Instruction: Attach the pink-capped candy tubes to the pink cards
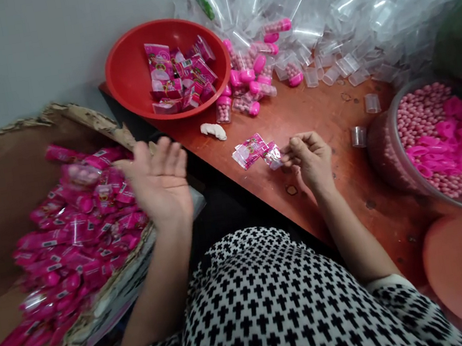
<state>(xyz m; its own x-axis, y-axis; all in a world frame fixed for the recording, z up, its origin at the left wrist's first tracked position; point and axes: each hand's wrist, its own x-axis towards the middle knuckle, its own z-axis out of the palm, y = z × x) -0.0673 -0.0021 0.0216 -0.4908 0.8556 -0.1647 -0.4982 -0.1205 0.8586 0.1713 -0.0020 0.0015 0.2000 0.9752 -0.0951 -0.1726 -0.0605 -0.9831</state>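
My left hand [160, 185] is open, palm up and fingers spread, holding nothing. It is over the near edge of the cardboard box [0, 146], which holds a heap of filled pink packets [73, 235]. One packet with pink balls [82, 175] is blurred above the heap; whether it touches the others I cannot tell. With thumb and fingers together, my right hand [311, 159] pinches the edge of a small shiny pink wrapper [272, 155] on the table. Beside that wrapper lies a small stack of flat pink wrappers [249, 151].
A red bowl [120, 91] holds pink packets. Near it are filled tubes with pink caps [253, 78] and a white lump [213, 131]. Clear empty tubes [345, 6] pile up at the back. On the right stand a tub of pink balls [393, 163] and a peach bucket [452, 254].
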